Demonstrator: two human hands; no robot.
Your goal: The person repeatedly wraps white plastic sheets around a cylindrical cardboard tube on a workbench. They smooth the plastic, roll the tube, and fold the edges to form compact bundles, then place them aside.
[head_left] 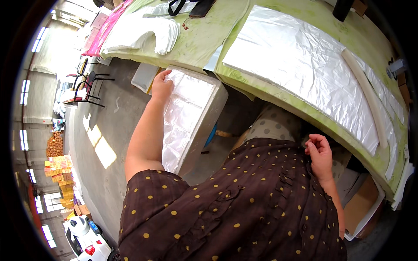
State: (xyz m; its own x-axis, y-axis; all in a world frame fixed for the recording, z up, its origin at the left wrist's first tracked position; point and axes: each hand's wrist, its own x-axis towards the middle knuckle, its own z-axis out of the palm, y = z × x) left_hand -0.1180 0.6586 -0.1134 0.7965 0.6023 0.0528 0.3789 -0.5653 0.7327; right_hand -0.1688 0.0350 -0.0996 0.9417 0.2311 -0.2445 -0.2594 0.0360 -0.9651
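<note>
At the far left corner of a translucent plastic bin (209, 108), my left hand (162, 87) has its fingers bent and thumb close to them. What they pinch there, if anything, cannot be made out. Clear plastic packs (185, 115) with square compartments lie in the bin, right by that hand. My right hand (320, 158) hangs over my lap, just off the table's near edge. Its fingers are curled in loosely, and nothing shows in them. Beyond it, a wide stack of shiny silvery plastic sheets (300, 65) covers part of the green-covered table (209, 39).
A long pale tube (365, 93) rests across the sheets. White curved pieces (146, 37) and a dark phone (202, 8) lie on the table's left part. An open cardboard box (363, 202) is low at right. Chairs (87, 85) stand on the floor at left.
</note>
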